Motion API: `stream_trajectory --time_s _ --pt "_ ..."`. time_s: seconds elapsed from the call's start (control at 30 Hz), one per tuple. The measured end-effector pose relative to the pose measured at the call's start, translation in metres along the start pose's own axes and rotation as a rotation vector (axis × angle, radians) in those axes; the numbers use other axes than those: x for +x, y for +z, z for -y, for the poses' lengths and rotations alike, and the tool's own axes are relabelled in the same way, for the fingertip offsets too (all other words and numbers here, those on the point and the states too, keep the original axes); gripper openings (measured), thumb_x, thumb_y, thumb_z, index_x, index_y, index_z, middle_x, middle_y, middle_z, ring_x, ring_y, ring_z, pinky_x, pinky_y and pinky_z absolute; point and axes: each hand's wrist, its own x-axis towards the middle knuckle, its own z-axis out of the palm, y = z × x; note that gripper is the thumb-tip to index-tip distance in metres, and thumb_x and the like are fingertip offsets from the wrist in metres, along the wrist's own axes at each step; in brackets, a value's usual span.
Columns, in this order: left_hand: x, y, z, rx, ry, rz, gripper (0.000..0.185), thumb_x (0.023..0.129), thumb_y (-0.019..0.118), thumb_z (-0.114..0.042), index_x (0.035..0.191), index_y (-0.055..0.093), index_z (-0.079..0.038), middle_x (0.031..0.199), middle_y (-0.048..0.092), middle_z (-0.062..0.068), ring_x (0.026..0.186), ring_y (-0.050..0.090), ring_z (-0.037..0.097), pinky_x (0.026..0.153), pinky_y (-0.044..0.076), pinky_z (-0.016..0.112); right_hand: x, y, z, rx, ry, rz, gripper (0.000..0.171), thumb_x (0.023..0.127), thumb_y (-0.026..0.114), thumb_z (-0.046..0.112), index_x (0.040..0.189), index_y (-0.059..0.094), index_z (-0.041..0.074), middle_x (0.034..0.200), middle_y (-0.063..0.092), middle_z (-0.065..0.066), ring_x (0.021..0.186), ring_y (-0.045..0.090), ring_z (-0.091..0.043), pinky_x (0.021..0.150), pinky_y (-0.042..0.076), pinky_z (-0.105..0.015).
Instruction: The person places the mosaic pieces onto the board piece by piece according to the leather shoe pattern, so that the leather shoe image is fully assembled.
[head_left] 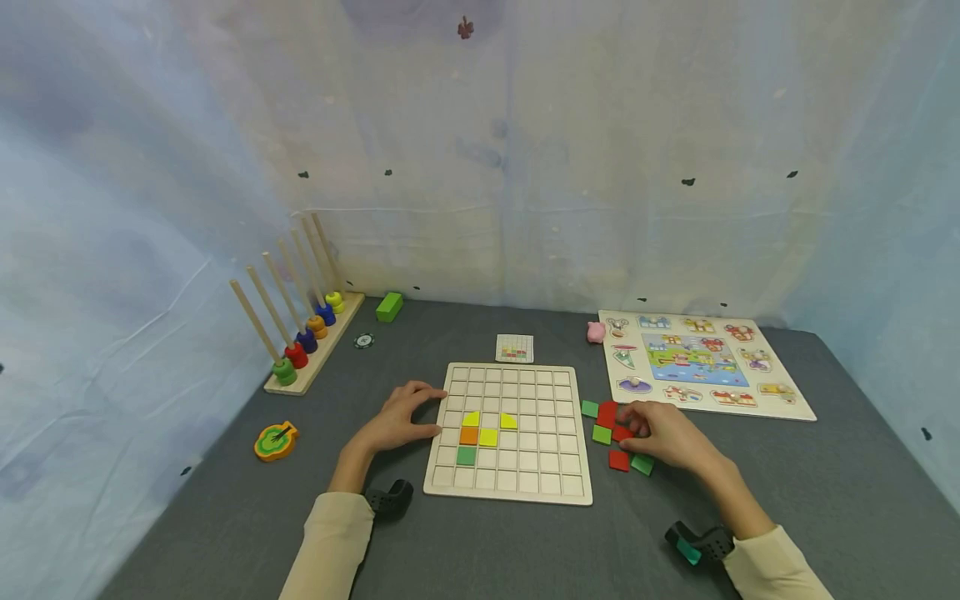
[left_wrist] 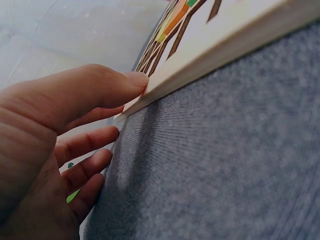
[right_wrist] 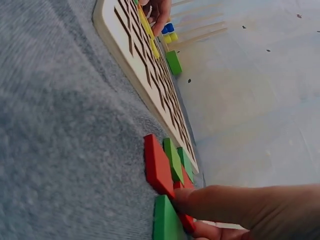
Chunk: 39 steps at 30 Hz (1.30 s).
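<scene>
Soft even light, faint shadows; wide-angle bending at edges (wrist close-ups blurred)

- Grey table — felt-like top, cloth walls around it.
- Grid board at the centre.
- Loose red and green tiles at 3 o'clock, just beside the board.
- Small card at 12 o'clock, near the board's far edge.
- Peg puzzle at 2 o'clock, a pink toy at its far left corner.
- Ring rack at 10 o'clock — a green block and a dark disc near it.
- Apple piece at 9 o'clock.
</scene>
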Motion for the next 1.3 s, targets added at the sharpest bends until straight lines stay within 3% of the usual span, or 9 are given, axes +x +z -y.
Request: stream_trajectory --time_s 0.23,0.47,0.93,1.1,1.3 --pt "0.0 0.0 0.0 0.001 0.003 -0.001 0.056 0.081 0.071 -0.029 0.132 0.053 -0.015 0.13 0.043 0.008 0.117 0.036 0.03 0.095 0.029 0.057 -0.001 -0.003 0.005 -0.032 0.011 -0.001 0.014 0.075 0.074 0.015 0.086 0.066 0.012 0.073 0.057 0.007 0.065 0.051 -0.006 0.06 0.044 -0.025" --pt "0.0 0.0 0.001 0.005 0.008 -0.002 0.056 0.081 0.071 -0.029 0.132 0.053 -0.015 0.13 0.043 0.008 0.117 0.036 0.029 0.095 0.03 0.057 0.009 0.004 0.026 -0.034 -0.14 -0.007 0.018 0.074 0.075 0.014 0.089 0.067 0.01 0.079 0.061 0.006 0.068 0.054 -0.007 0.062 0.045 -0.024" --pt "-0.001 0.0 0.0 -0.007 0.025 -0.002 0.055 0.082 0.071 -0.028 0.132 0.053 -0.014 0.13 0.043 0.009 0.116 0.036 0.03 0.095 0.029 0.057 0.037 0.053 0.089 0.039 -0.377 -0.057 0.022 0.079 0.074 0.02 0.099 0.07 0.011 0.086 0.065 0.003 0.07 0.057 -0.01 0.061 0.044 -0.019" --pt "0.0 0.0 0.002 0.004 0.027 -0.003 0.055 0.082 0.071 -0.029 0.132 0.053 -0.014 0.13 0.042 0.009 0.116 0.036 0.03 0.094 0.03 0.056 0.046 0.07 0.104 0.054 -0.454 -0.084 0.019 0.079 0.075 0.024 0.095 0.069 0.014 0.089 0.065 0.006 0.075 0.057 -0.009 0.065 0.045 -0.02" --pt "0.0 0.0 0.001 0.001 0.02 -0.001 0.055 0.082 0.071 -0.028 0.132 0.053 -0.014 0.131 0.042 0.009 0.117 0.035 0.03 0.095 0.029 0.057 0.052 0.084 0.119 0.03 -0.487 -0.078 0.016 0.079 0.075 0.026 0.09 0.069 0.016 0.087 0.064 0.007 0.078 0.055 -0.006 0.07 0.046 -0.021"
